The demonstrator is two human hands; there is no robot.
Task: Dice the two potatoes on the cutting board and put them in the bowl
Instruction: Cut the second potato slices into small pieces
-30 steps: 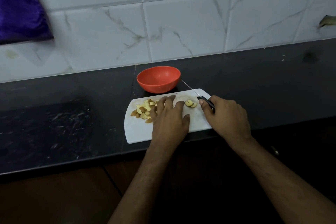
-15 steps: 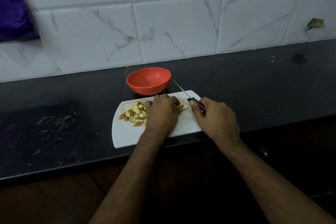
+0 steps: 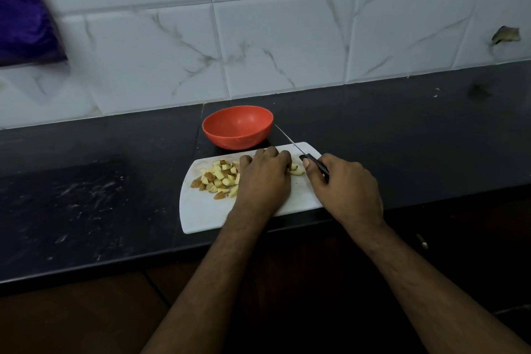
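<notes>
The left hand point(image 3: 265, 178) lies knuckles-up on the cutting board point(image 3: 201, 210), fingers curled down over the potato pieces point(image 3: 296, 170) that peek out at its right side; whatever sits under the palm is hidden, so whether the fingers actually pinch a piece cannot be told. The right hand point(image 3: 344, 185) grips the black handle of a knife point(image 3: 304, 154), forefinger laid along the handle; the thin blade runs up and left, its tip off the board just beside the bowl, and whether the edge touches the board is hard to make out. To the left of the left hand a heap of diced potato point(image 3: 219, 178) rests on the white board. The orange bowl point(image 3: 238, 127) stands just behind the board, nothing visible inside it. Board and bowl sit on a dark counter point(image 3: 86, 195) under a white marbled tile wall point(image 3: 287, 37); a purple cloth point(image 3: 23, 14) is cut off at the upper left
</notes>
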